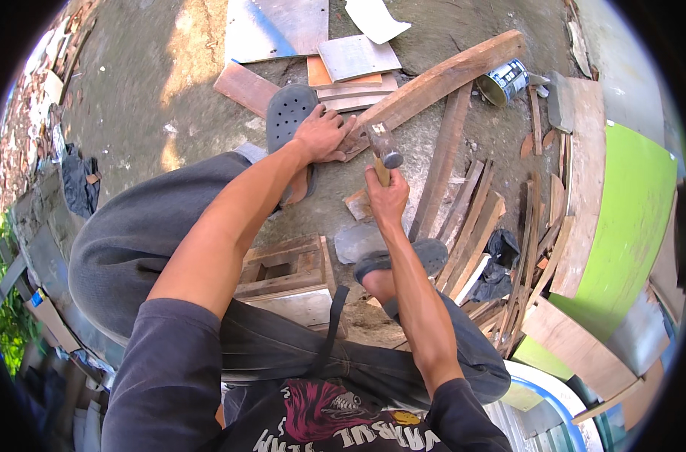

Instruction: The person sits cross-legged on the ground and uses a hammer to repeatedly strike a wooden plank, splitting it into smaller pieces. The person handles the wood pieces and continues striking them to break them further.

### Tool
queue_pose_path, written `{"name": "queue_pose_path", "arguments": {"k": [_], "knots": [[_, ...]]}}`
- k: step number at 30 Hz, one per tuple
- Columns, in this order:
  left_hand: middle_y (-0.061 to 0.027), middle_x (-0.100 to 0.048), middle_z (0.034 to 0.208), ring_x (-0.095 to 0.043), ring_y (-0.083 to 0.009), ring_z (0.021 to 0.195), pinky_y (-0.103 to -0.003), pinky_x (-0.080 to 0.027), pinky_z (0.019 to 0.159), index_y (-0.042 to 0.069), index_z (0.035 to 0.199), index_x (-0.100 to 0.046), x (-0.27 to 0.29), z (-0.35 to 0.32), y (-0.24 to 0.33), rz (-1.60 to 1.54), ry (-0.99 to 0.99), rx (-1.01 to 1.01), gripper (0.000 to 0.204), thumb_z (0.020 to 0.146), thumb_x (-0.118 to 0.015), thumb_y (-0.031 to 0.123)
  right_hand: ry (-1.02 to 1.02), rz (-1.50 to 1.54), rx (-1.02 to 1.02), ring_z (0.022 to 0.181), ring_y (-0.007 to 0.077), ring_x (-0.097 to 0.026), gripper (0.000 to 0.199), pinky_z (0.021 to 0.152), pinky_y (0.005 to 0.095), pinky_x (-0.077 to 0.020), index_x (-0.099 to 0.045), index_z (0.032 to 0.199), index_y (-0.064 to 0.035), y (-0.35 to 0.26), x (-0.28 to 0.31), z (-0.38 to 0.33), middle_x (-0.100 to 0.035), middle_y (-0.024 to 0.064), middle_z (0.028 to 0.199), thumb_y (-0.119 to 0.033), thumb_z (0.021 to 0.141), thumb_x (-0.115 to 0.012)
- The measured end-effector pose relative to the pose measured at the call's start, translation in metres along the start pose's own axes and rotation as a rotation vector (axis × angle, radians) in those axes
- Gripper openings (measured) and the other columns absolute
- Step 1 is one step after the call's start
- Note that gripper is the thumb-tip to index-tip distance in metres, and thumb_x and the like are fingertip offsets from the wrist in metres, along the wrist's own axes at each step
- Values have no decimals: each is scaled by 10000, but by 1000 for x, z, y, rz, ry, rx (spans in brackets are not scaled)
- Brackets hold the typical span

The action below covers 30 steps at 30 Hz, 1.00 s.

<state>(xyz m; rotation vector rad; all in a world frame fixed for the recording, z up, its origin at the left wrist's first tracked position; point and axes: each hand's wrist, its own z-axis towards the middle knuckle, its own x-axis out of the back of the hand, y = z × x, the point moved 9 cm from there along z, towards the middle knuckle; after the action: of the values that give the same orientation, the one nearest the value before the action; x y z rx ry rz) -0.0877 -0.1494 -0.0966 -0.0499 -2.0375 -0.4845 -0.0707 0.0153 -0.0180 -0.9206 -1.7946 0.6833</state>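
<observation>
My left hand grips the near end of a long wooden beam, its fingers over the end beside my grey clog. The beam slants up to the far right. My right hand is closed round the wooden handle of a hammer. The hammer's metal head stands just over the beam's near part, and I cannot tell whether it touches. Below my right hand lies a small wood block on the ground. Whatever lies under my left palm is hidden.
A paint can lies tipped near the beam's far end. Boards are stacked ahead. Several wooden strips lie to the right, near a green panel. A wooden frame box sits between my legs.
</observation>
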Motion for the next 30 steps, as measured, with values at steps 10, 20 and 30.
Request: {"name": "queue_pose_path", "arguments": {"k": [10,20,30], "knots": [[-113,-585,1199,-481,-274,1224,-421,-315,1112,-11,1499,-341,5,4,5,49,33,-45,973,790,-737,525,-19,-187,-113,605,317,-643,273,640,425,-497,-690,849,15,90,8,-10,-639,187,652,-256,814,-700],[-111,-588,1178,-486,-259,1195,-403,-322,1097,-41,1472,-370,4,6,15,64,19,-55,944,801,-733,516,-135,-443,-86,643,411,-640,170,641,416,-505,-682,830,-24,104,-17,17,-664,242,744,-191,805,-690],[-97,-585,1149,-488,-238,1158,-385,-327,1089,-53,1466,-377,6,4,16,103,38,-68,962,789,-739,527,3,90,174,534,345,-596,212,563,419,-476,-636,752,19,55,-15,36,-628,184,656,-175,790,-712]]}}
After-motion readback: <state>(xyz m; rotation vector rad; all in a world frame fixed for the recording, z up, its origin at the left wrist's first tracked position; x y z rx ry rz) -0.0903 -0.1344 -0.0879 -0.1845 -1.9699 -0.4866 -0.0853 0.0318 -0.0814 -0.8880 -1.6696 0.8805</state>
